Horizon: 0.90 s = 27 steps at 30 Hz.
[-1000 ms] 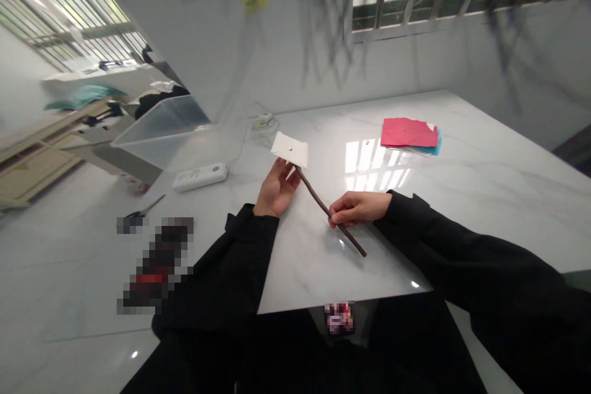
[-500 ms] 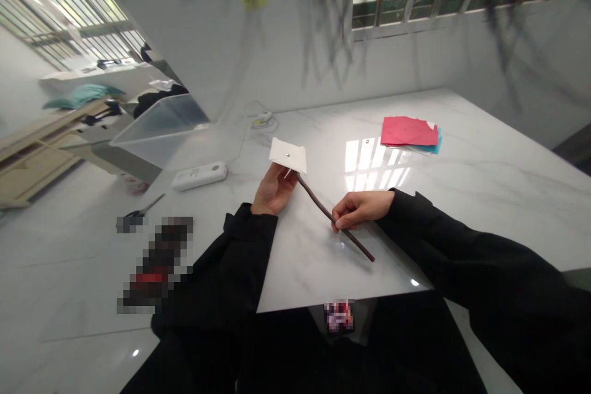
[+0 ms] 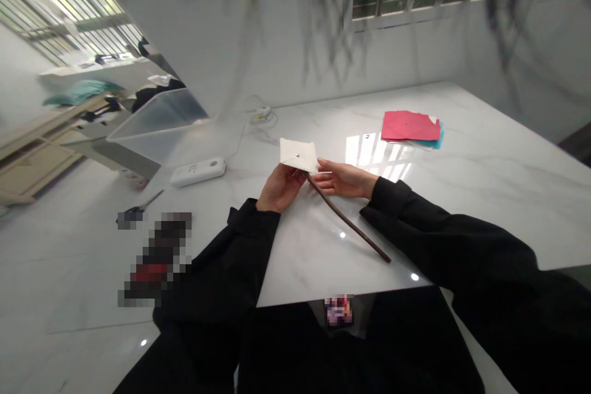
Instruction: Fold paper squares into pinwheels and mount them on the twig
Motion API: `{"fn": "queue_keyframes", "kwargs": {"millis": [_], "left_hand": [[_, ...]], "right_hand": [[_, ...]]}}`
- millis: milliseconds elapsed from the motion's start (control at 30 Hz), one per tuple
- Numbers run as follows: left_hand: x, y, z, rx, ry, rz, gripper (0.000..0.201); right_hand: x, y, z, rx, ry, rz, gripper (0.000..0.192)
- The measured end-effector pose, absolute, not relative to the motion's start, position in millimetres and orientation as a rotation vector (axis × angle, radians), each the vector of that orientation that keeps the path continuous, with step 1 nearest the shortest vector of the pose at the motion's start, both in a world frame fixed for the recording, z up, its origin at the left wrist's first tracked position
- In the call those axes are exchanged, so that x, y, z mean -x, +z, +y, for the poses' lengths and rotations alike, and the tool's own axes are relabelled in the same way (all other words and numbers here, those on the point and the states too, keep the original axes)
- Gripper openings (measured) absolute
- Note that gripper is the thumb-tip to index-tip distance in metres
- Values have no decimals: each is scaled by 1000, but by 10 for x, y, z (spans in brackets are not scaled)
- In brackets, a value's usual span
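Note:
A folded white paper piece (image 3: 298, 154) with a small metal pin in its middle sits at the top of a thin dark brown stick (image 3: 348, 224). My left hand (image 3: 281, 187) grips the stick's upper end just under the paper. My right hand (image 3: 344, 178) has its fingers stretched out flat, touching the paper's right corner and the stick's top. The stick slopes down to the right over the white marble table (image 3: 462, 197), its lower end free.
A stack of red, white and blue paper sheets (image 3: 410, 128) lies at the back right. A white power strip (image 3: 197, 172) and a clear plastic bin (image 3: 161, 120) are at the left edge, scissors (image 3: 138, 209) on the floor side.
My right hand let go of the stick's middle and moved up to the paper at its top. The left hand kept its hold near the paper.

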State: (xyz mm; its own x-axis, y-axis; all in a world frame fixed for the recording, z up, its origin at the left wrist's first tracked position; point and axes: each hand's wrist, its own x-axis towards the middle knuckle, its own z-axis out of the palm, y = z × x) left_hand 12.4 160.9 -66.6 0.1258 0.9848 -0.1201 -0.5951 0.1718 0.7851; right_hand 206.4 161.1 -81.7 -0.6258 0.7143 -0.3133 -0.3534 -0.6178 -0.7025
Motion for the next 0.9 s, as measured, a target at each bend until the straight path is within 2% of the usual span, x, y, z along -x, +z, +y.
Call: {"fn": "queue_keyframes", "kwargs": {"millis": [200, 900], "left_hand": [[-118, -687, 1625, -694, 1256, 754, 28], [-141, -765, 1676, -719, 1234, 850, 34]], "right_hand": [[-1902, -853, 1742, 702, 2172, -810, 18], [-1940, -839, 1648, 729, 2013, -817, 8]]}}
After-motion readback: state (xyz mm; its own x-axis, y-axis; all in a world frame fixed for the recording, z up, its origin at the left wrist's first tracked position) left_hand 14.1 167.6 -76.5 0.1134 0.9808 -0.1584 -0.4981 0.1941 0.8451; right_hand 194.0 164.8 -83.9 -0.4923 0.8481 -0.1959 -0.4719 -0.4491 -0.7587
